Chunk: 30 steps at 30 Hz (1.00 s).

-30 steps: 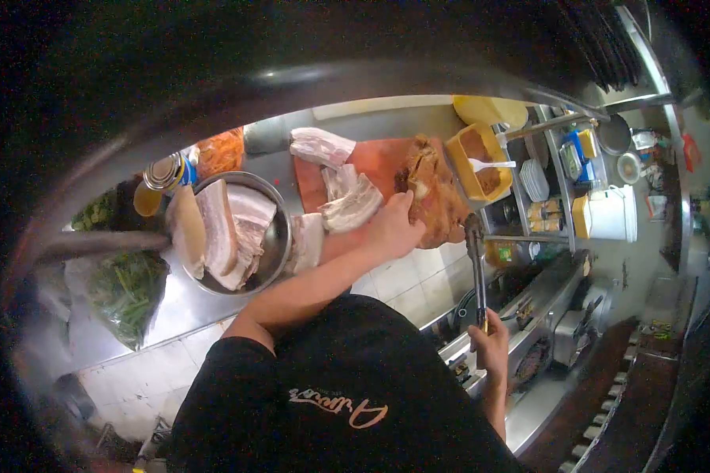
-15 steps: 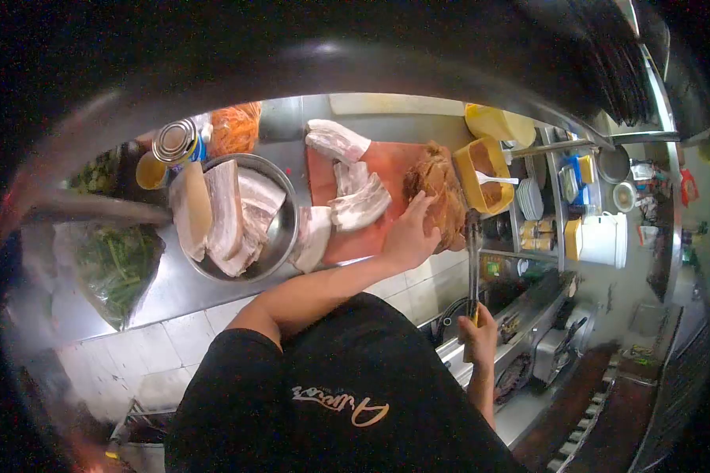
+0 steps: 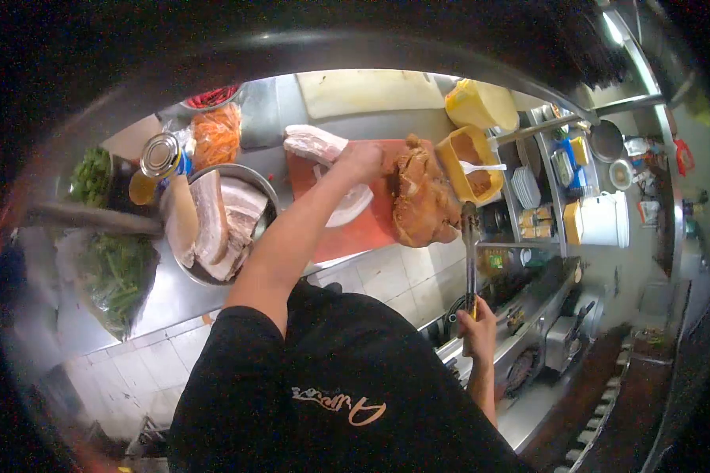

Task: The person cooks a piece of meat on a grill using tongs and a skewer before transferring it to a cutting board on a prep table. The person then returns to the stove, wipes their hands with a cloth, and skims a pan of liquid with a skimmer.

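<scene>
My left hand is over the orange-red cutting board, between the raw pork belly pieces and a browned, glazed cut of meat. Its fingers are blurred, so I cannot see whether anything is in them. A fatty pork belly piece lies just left of this hand, and a pale slice shows below it; my forearm covers part of the board. The browned meat rests on the board's right end. My right hand grips long metal tongs, whose tips point up beside the browned meat's right edge.
A steel bowl holds thick pork belly slabs. Around it are a can, bagged shredded carrot and bagged greens. A yellow tub with a white spoon stands beyond the browned meat. Shelves with plates are at right.
My left hand has left the browned meat and moved left across the board toward the pork belly. The right hand still holds the tongs in nearly the same place. The view has shifted slightly.
</scene>
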Motion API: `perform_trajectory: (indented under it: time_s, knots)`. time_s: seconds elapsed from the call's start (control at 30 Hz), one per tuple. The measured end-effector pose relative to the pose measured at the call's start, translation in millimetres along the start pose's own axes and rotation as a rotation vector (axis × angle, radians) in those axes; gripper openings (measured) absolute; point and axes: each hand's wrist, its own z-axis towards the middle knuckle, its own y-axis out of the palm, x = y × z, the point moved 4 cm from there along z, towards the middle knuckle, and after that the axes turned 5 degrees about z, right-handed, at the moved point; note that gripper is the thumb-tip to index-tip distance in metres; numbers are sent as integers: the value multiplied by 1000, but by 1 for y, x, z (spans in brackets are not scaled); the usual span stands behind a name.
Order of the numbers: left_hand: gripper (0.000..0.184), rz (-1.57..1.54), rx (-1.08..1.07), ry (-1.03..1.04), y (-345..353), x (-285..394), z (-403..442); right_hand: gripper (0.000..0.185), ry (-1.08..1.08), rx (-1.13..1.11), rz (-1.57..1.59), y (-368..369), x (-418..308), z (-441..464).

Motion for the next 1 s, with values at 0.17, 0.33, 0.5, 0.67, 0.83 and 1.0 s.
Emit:
perform_trajectory:
  time_s: [0.17, 0.33, 0.5, 0.67, 0.83, 1.0]
  knots:
    - [54, -11, 586, 358, -23, 41, -23, 38, 13, 94, 53, -4, 18, -9]
    - [35, 127, 575, 499, -26, 25, -8, 35, -1, 131, 70, -13, 47, -12]
    - [28, 177, 489, 677, -14, 66, -39, 40, 106, 130, 140, -6, 36, -20]
    - [30, 54, 564, 534, -34, 60, -50, 40, 57, 135, 194, -7, 54, -17]
    - [35, 187, 481, 562, -23, 82, -116, 42, 79, 130, 210, 1, 48, -17]
    - [34, 202, 481, 451, -14, 71, -115, 43, 79, 97, 141, -3, 64, -11]
